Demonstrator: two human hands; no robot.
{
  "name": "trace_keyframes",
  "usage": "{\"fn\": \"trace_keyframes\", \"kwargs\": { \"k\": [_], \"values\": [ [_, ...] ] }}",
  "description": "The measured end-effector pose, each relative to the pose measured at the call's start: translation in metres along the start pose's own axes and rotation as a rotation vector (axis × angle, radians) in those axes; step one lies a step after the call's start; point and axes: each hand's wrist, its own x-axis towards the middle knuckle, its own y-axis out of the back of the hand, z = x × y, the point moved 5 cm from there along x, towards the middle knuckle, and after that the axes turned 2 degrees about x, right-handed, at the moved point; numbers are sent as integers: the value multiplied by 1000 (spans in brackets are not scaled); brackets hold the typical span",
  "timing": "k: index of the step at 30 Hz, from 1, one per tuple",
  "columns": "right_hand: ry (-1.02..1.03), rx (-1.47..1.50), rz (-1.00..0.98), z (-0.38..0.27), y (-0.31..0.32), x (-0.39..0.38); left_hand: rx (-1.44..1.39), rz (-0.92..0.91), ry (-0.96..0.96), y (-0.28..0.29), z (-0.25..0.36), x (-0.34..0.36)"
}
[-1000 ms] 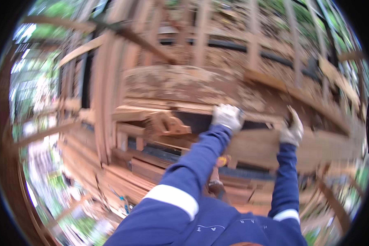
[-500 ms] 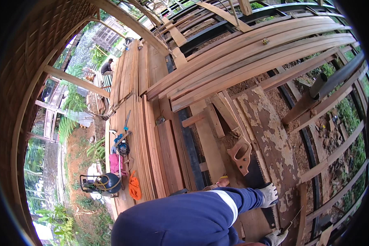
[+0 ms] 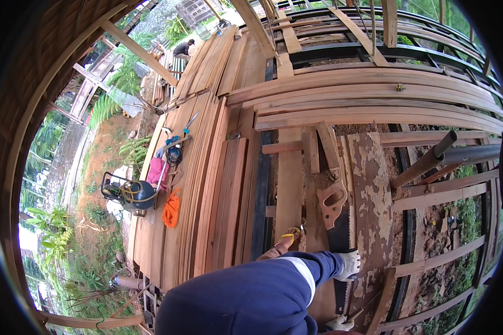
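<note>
A handsaw [image 3: 337, 237] with a wooden handle lies along the boards, handle pointing away and toothed edge toward the right. My left hand [image 3: 349, 264], in a pale work glove, is closed over the blade with its fingers curled at the toothed edge. At the bottom edge, beside the blade's tip, my gloved right hand [image 3: 340, 324] is partly cut off. Its fingers are closed around a thin rod [image 3: 356, 315], like a slim file, which slants up to the right. My blue sleeve [image 3: 246, 290] hides part of the boards.
A mottled, peeling plank [image 3: 373, 195] runs right of the saw. My foot in a yellow sandal [image 3: 290, 234] is left of it. Long boards [image 3: 385, 100] lie stacked ahead. On the left are an orange cloth [image 3: 171, 209] and an air compressor [image 3: 141, 194]. Open framing [image 3: 447, 201] spans the right.
My view has turned, so the boards and saw appear rotated and shifted left. My left hand stays on the blade. The rod in my right hand now shows a shorter length.
</note>
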Motion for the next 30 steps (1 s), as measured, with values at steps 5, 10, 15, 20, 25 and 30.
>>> {"fn": "trace_keyframes", "kwargs": {
  "k": [5, 10, 15, 20, 25, 30],
  "values": [
    [19, 29, -28, -4, 4, -1, 4, 0, 14, 1, 0, -3],
    [14, 63, -24, -1, 6, -5, 33, -26, 3, 0, 4, -3],
    [26, 138, -48, -5, 8, -14, 19, -15, 16, 0, 2, -13],
    [-17, 114, -35, 15, -15, -2, 28, -76, -2, 9, -1, -7],
    [39, 100, 94, -1, 0, -5, 51, -274, 5, 39, -3, 0],
    [90, 116, 213, 9, 1, -5, 80, -333, -1, 25, 2, 6]
  ]
}}
